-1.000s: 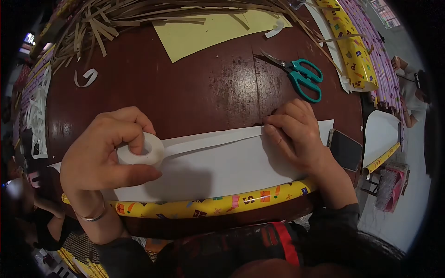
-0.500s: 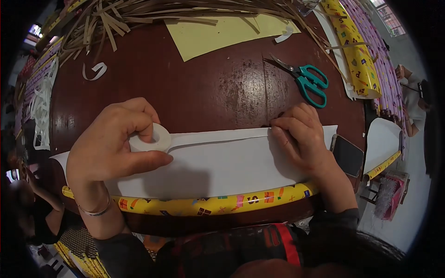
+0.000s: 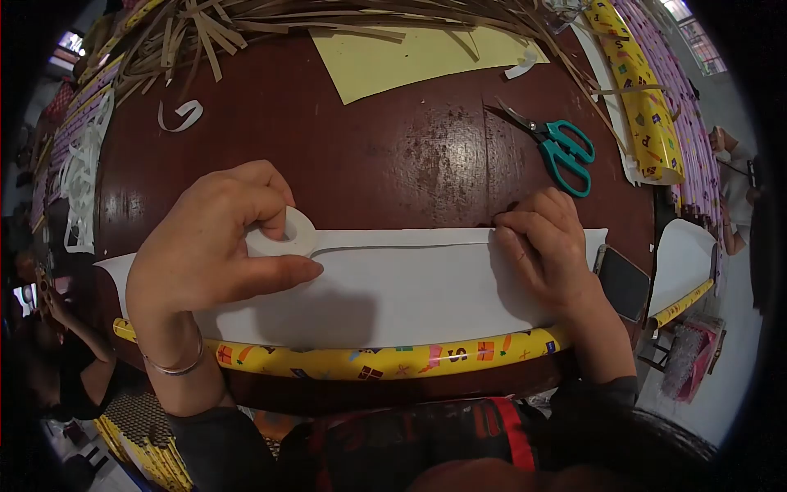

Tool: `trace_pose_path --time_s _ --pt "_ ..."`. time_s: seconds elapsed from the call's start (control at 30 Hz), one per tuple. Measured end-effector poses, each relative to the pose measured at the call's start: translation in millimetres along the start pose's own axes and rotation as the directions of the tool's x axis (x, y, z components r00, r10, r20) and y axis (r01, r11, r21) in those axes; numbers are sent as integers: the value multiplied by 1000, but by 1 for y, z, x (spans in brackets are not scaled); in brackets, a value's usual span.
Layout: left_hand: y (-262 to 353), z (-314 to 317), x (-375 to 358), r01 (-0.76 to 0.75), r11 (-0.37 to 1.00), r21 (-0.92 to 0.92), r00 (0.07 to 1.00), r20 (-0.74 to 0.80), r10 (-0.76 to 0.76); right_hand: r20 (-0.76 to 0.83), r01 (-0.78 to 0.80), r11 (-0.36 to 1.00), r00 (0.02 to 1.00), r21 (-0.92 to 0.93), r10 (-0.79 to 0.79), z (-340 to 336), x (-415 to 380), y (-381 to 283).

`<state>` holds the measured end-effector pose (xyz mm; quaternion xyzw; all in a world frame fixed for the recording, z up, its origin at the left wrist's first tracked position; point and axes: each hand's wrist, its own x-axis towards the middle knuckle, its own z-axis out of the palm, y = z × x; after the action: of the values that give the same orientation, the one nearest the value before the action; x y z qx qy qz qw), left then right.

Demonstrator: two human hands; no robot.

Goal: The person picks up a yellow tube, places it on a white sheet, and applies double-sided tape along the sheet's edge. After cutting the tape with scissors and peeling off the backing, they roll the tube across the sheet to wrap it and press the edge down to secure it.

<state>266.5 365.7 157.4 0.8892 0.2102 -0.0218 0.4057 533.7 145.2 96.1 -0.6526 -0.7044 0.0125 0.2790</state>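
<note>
My left hand (image 3: 217, 234) is closed around a roll of white tape (image 3: 302, 233), fingers at its hole and thumb along its near side. From the roll a narrow strip of tape (image 3: 402, 240) stretches right, along the far edge of a sheet of wrapping paper (image 3: 393, 295), white side up. My right hand (image 3: 541, 246) is closed on the strip's other end at that edge; its fingertips partly hide the end. The sheet's near side is rolled or curled over, showing a yellow printed face (image 3: 393, 362). Teal-handled scissors (image 3: 566, 154) lie partly open beyond my right hand.
A phone (image 3: 623, 283) lies right of my right wrist. Brown paper strips (image 3: 270, 20), a yellow sheet (image 3: 410, 61) and curled white scraps (image 3: 184, 119) lie farther back. Yellow and purple paper rolls (image 3: 639, 98) stand at right. Other people are partly visible at both sides.
The view has shifted slightly, so things sit a little farther right. The tape strip looks straighter and lies closer along the paper's far edge. Both hands keep their hold.
</note>
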Motion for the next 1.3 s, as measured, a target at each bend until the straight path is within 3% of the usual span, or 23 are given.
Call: trace_pose_path --time_s 0.2,0.4,0.47,0.8,1.3 --pt "1 1 1 36 998 43 999 -8 -36 -3 1 1000 1000 10 -1 0 0 0" --pt "0 3 1 -25 993 119 999 -28 28 -13 2 1000 1000 -4 -2 1 -1 0" --pt "3 0 1 68 994 82 998 -4 -68 -9 6 1000 1000 -1 -6 0 -1 0" --pt "0 1 1 27 989 145 999 -31 -23 8 1 1000 1000 15 -2 0 -1 0" --pt "9 7 1 119 966 231 992 -74 -104 13 -2 1000 1000 8 1 0 -1 0"
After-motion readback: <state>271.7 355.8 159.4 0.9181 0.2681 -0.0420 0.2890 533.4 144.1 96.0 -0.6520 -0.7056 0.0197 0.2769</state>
